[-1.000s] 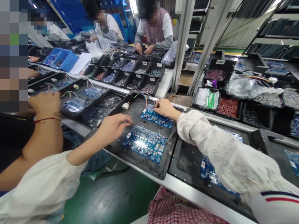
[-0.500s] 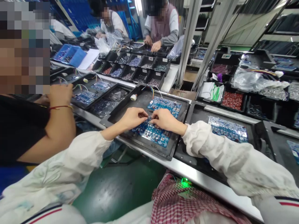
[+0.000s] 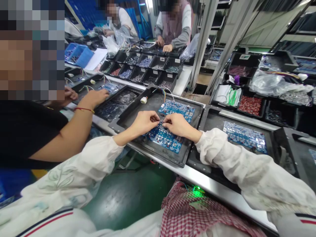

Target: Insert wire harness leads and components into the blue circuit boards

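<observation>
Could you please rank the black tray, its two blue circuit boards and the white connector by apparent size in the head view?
Black tray, largest.
Nearer blue circuit board and farther blue circuit board look alike; the left hand and right hand cover part of the nearer, so unranked.
White connector, smallest.

A workbench (image 3: 197,174) carries black trays (image 3: 138,112) of circuit boards (image 3: 176,110).

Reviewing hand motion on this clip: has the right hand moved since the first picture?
Yes: against the black tray, the right hand moved from the far circuit board to the near one.
</observation>
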A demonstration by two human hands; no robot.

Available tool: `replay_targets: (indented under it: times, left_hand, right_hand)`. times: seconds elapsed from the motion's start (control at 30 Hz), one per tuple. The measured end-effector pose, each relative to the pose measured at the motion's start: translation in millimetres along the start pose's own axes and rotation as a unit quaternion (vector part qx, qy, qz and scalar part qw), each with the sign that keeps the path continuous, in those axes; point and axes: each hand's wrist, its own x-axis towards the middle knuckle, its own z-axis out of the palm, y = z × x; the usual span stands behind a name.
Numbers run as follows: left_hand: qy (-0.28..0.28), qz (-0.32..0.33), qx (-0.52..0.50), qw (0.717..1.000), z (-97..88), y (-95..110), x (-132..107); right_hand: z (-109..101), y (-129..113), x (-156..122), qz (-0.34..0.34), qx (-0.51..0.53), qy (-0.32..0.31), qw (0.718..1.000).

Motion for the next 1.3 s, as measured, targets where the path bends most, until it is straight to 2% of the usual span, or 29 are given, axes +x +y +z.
replay_targets:
  times: [0.2, 0.4, 0.6, 0.73, 0.8, 0.87, 0.9, 0.97, 1.03, 1.07, 1.1, 1.13, 1.2, 1.27, 1.3]
  left_hand:
    - [0.007, 0.072, 0.057, 0.996, 3.8, -0.8, -2.8]
    - [-0.005, 0.052, 0.047, 0.997, 0.3, -1.3, 0.8]
    - [-0.001, 0.063, 0.062, 0.996, 1.7, -1.7, 1.4]
    - [-0.015, 0.048, 0.072, 0.996, 3.7, -2.0, 2.9]
    - [-0.046, 0.039, 0.096, 0.994, -4.1, 0.9, 2.2]
    - [-0.067, 0.041, 0.157, 0.984, -21.5, 10.9, -1.3]
    - [-0.058, 0.044, 0.199, 0.977, -32.7, 19.9, -4.1]
    - [0.008, 0.059, 0.274, 0.960, -54.3, 46.1, -10.6]
    - [0.064, 0.112, 0.288, 0.949, -65.7, 79.7, -14.6]
    - [0.058, 0.157, 0.276, 0.946, -64.9, 97.1, -13.7]
    - [0.027, 0.207, 0.262, 0.942, -59.2, 114.0, -9.7]
    - [-0.021, 0.255, 0.251, 0.934, -49.0, 129.9, -1.6]
    - [-0.117, 0.330, 0.248, 0.903, -17.7, 159.2, 29.0]
    - [-0.158, 0.371, 0.252, 0.880, 22.2, 187.2, 77.4]
    - [-0.152, 0.379, 0.245, 0.880, 43.5, 201.7, 105.8]
  right_hand:
    - [-2.2, -5.1, -0.7, -0.005, 0.041, -0.019, 0.999]
    - [3.3, -3.0, 4.9, -0.004, 0.061, -0.019, 0.998]
    - [2.8, -2.4, 3.3, -0.009, 0.045, 0.001, 0.999]
    - [7.2, -2.0, 6.9, -0.017, 0.012, -0.002, 1.000]
    - [9.2, -6.5, 10.7, -0.017, -0.018, -0.016, 1.000]
    - [3.8, -13.4, 9.8, -0.019, -0.051, -0.055, 0.997]
    - [-3.6, -15.7, 5.4, -0.025, -0.067, -0.071, 0.995]
    - [-29.6, -12.7, -15.6, -0.050, -0.101, -0.071, 0.991]
    - [-68.0, 6.1, -55.6, -0.063, -0.130, -0.025, 0.989]
    - [-89.4, 21.6, -82.2, -0.056, -0.142, -0.013, 0.988]
    - [-110.6, 40.1, -112.0, -0.027, -0.157, -0.004, 0.987]
    - [-130.3, 60.5, -143.7, 0.021, -0.169, -0.002, 0.985]
    - [-162.1, 101.2, -205.6, 0.162, -0.166, 0.019, 0.973]
    - [-182.0, 134.3, -254.6, 0.281, -0.141, 0.090, 0.945]
    - [-188.1, 146.5, -271.2, 0.310, -0.128, 0.126, 0.934]
